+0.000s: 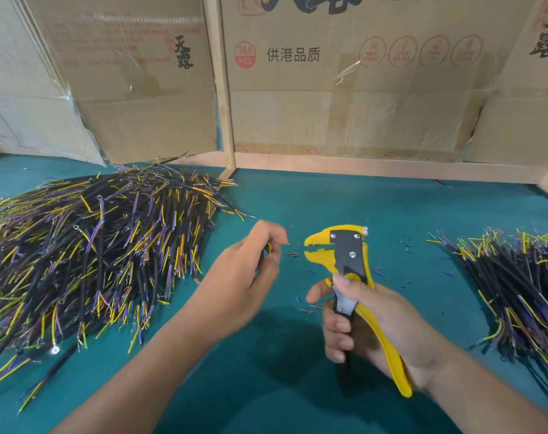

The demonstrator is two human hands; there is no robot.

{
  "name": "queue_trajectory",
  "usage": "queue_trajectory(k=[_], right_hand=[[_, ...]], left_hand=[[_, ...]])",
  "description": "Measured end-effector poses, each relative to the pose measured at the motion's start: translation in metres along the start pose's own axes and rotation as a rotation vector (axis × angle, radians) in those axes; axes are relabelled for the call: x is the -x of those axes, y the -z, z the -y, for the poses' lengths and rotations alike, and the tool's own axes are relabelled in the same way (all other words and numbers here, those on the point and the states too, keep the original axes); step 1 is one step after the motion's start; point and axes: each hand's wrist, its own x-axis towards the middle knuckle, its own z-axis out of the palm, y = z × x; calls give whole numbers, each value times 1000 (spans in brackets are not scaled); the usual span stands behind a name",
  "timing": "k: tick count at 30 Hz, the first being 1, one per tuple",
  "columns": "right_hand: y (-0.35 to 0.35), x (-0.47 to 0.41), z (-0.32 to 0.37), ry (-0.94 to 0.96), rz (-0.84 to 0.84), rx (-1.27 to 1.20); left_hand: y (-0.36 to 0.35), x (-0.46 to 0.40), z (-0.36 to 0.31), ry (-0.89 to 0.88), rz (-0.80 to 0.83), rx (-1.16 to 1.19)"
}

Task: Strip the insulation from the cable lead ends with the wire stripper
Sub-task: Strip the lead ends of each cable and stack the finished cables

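We have the wire stripper (351, 261) upright in our right hand (369, 324), fingers wrapped round its yellow and black handles, its yellow head pointing left and held above the middle of the green worktop (297, 195). The jaws stand a little apart with nothing between them. Our left hand (247, 277) is just to the left of the head, fingers curled and pinching what looks like a cable lead (268, 247); only a sliver of yellow shows between the fingertips, so we cannot tell how much of the lead sticks out or whether its end is already bare. The big pile of cables (94, 252) lies toward the left edge of the worktop, and a smaller pile (510, 283) lies toward the right edge. Short offcuts of insulation (293, 254) are scattered on the worktop around and under the tool. To do this step well, we judge that we should let only a short length of one coloured lead show past the fingertips, bring it square into the gap of the jaws rather than at a slant, and hold the cable firmly close behind the jaws so it does not slide when we squeeze. We should squeeze the handles fully and evenly in one stroke, since a half squeeze could nick the strands or leave insulation hanging, then check the end before going on.
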Motion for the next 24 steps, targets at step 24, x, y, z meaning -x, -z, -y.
queue_trajectory(k=[24], right_hand=[[7, 1, -3, 32, 177, 61]], left_hand=[[-3, 4, -1, -13, 194, 160]])
